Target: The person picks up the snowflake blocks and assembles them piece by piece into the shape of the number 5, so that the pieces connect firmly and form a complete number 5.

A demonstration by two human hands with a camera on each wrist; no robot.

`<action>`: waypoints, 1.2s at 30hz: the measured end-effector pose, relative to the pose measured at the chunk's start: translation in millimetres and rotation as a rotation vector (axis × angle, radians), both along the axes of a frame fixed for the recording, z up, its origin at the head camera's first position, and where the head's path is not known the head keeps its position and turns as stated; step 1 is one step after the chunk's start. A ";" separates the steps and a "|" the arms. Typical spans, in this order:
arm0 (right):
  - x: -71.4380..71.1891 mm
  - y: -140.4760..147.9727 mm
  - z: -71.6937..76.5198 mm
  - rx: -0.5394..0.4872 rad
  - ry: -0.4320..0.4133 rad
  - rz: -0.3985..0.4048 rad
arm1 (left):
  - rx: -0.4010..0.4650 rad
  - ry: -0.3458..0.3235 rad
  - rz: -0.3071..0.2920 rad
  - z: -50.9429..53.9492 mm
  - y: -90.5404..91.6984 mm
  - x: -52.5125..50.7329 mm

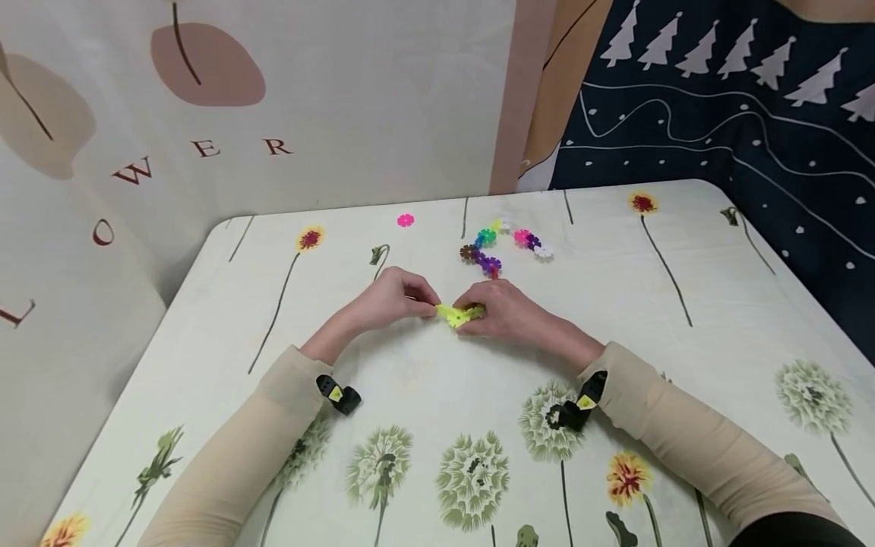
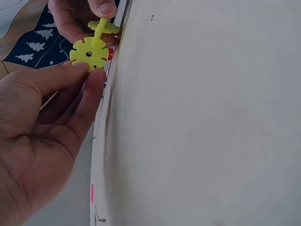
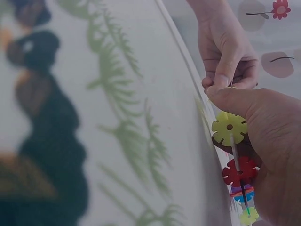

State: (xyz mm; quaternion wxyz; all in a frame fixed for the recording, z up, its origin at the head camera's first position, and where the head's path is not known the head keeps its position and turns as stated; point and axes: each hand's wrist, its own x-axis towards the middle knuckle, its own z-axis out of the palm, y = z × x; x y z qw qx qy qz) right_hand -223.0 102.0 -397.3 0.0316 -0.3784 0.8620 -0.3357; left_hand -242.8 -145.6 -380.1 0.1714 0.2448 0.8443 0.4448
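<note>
Both hands meet over the middle of the table at a cluster of bright yellow notched plastic discs [image 1: 454, 315]. Between thumb and fingertip, my left hand [image 1: 398, 295] pinches the edge of one yellow disc [image 2: 80, 51], which faces the left wrist camera. My right hand [image 1: 509, 310] grips the joined yellow pieces from the other side, partly covering them. In the right wrist view a yellow disc [image 3: 221, 124] shows under the right thumb, with a red disc [image 3: 233, 173] behind it. A chain of coloured discs [image 1: 487, 237] curves beyond the right hand; its near end is hidden there.
A single pink disc [image 1: 405, 220] lies near the far edge. Pink, purple and white discs [image 1: 535, 243] sit right of the curved chain. The tablecloth [image 1: 410, 372] has printed flowers. Printed curtains [image 1: 383, 99] hang behind the table.
</note>
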 end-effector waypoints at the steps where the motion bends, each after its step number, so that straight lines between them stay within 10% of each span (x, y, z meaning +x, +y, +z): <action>1: 0.1 -0.2 0.2 0.001 -0.003 -0.005 | 0.002 -0.009 0.004 -0.5 -0.2 -0.4; 26: 2.0 -4.9 -1.6 -0.161 0.106 0.012 | 0.063 -0.092 0.028 -1.3 -4.2 -12.5; 36: 3.8 -1.0 -1.6 -0.150 0.087 0.004 | 0.065 -0.049 0.329 -4.0 -29.6 -65.1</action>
